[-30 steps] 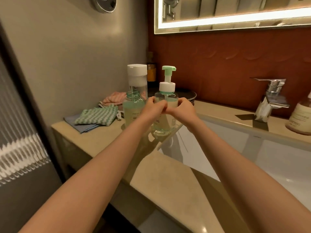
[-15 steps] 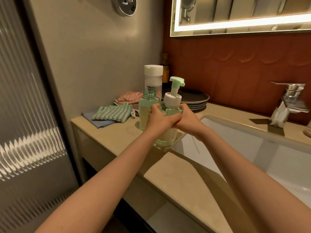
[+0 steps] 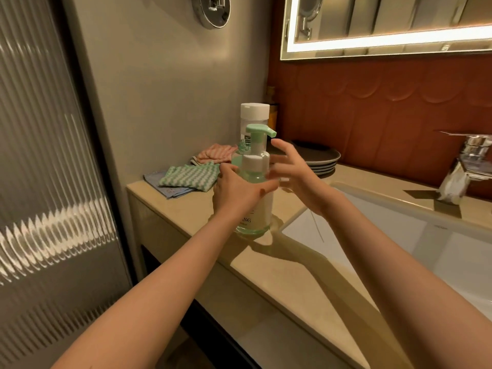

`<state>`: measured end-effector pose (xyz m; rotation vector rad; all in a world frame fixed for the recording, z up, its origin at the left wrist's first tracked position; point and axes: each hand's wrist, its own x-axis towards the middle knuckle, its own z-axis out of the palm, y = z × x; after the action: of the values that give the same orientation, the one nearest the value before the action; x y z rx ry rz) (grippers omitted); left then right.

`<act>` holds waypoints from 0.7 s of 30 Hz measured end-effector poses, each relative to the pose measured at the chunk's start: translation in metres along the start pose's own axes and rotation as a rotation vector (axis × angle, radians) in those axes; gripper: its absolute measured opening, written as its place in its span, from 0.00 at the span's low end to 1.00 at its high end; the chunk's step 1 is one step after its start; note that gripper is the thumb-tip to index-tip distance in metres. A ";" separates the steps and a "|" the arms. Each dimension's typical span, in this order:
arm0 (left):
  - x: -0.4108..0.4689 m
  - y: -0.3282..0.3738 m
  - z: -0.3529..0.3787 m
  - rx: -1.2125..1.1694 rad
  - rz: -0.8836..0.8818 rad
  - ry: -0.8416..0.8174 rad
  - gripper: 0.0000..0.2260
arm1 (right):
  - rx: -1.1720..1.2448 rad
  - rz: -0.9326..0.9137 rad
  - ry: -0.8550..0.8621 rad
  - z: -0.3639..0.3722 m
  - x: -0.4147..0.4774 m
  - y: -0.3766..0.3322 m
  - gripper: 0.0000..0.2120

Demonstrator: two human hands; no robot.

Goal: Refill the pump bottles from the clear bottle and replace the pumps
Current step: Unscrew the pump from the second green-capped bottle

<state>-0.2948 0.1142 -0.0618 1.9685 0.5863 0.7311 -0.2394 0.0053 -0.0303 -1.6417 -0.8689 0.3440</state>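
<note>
Partly hidden: second bottle (image 3: 242, 149), only its open threaded neck and a sliver of shoulder showing behind the front one; clear bottle (image 3: 254, 114), white cap and upper wall visible, lower body covered; amber container (image 3: 273, 113) in the corner, a narrow strip only. Label on the pump bottle (image 3: 257, 206) is masked by the wrist, a few letters legible. Fingertips of the right hand (image 3: 288, 170) are blurred; whether they touch the bottle cannot be told. Faucet (image 3: 464, 169) is cut by the right frame edge, mirror (image 3: 386, 46) by the top. Pump bottle: upright on the counter (image 3: 269, 278), near the sink's left corner, green pump (image 3: 259, 133) seated in its white collar, spout pointing right. Left hand (image 3: 235, 191): wrapped round the bottle's body, grasping it. Right hand: released, fingers spread, just beside the collar. Edges and room: sink basin (image 3: 394, 235) opens right of the bottle; bare counter runs toward the viewer; folded green-and-white cloth (image 3: 189, 177), blue cloth (image 3: 165, 185) and pink cloth (image 3: 216, 153) fill the left rear; stacked dark plates (image 3: 320, 162) sit behind the right hand. Room: beige stone counter, grey side wall with a round chrome fitting (image 3: 212, 10), red tiled back wall, ribbed glass panel (image 3: 40, 155) at left.
</note>
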 end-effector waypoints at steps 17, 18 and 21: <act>0.015 -0.011 -0.007 0.119 0.097 0.069 0.34 | -0.263 -0.176 0.477 0.035 0.024 -0.011 0.26; 0.016 -0.012 -0.007 0.124 0.112 0.069 0.35 | -0.227 -0.161 0.430 0.035 0.025 -0.011 0.28; 0.019 -0.016 -0.004 0.126 0.139 0.092 0.37 | -0.279 -0.128 0.411 0.040 0.032 -0.008 0.36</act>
<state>-0.2863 0.1363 -0.0696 2.1168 0.5665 0.8937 -0.2466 0.0564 -0.0264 -1.8152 -0.7236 -0.2094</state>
